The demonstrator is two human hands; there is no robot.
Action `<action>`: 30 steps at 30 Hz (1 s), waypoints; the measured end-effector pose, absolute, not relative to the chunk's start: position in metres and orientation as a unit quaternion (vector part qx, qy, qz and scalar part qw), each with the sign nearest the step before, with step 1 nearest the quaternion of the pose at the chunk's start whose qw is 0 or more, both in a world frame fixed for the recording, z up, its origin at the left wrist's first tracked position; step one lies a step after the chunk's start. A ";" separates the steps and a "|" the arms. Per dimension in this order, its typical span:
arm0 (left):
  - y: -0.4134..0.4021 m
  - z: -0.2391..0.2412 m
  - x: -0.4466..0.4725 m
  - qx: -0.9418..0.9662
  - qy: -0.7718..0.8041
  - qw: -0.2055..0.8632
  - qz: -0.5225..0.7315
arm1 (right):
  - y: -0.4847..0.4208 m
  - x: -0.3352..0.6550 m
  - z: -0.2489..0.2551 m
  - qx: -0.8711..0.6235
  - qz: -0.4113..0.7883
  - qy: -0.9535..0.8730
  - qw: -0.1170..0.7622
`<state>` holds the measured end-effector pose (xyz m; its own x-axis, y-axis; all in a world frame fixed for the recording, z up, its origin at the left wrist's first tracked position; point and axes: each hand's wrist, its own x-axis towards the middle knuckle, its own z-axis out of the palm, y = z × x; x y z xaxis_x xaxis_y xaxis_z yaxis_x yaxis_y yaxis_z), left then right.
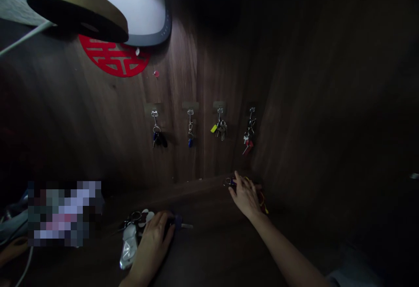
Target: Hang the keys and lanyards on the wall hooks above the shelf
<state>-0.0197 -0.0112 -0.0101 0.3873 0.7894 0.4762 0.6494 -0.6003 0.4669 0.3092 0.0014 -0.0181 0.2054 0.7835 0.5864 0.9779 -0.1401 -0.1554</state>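
Observation:
On the dark wooden surface, my left hand [156, 237] has its fingers curled around a purple-headed key [178, 222] whose metal blade points right. Beside that hand lie a silver case-like fob [129, 245] and a key ring [135, 216] with several pieces on it. Farther right, my right hand [246, 195] rests with fingers spread over a small bundle. A metal ring [228, 182] and a yellow cord [262, 204] stick out from under it; the rest of the bundle is hidden.
Key bunches hang from wall hooks: black keys [159, 138], a blue tag [190, 142], keys with a yellow tag [214, 128], and a red key [248, 145]. Above are a red paper cutout [119, 62], a grey-white device [140, 16] and a round lamp-like object [75, 8]. A blurred-out item lies left.

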 end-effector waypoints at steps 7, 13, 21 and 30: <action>-0.009 -0.012 -0.022 0.829 0.439 0.121 0.324 | -0.013 0.290 -0.005 -0.580 -0.005 -0.755 0.304; -0.011 -0.010 -0.023 0.828 0.445 0.123 0.317 | -0.018 0.263 0.008 -0.572 0.129 -0.741 0.327; -0.013 -0.009 -0.023 0.828 0.444 0.117 0.322 | -0.017 0.252 -0.004 -0.624 -0.013 -0.725 0.292; -0.013 -0.008 -0.023 0.827 0.449 0.126 0.313 | -0.023 0.254 -0.008 -0.639 -0.054 -0.704 0.306</action>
<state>-0.0233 -0.0130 -0.0082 0.4005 0.8216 0.4057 0.6640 -0.5653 0.4894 0.2543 -0.0230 -0.0081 0.0033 0.8663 0.4995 0.9320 0.1783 -0.3155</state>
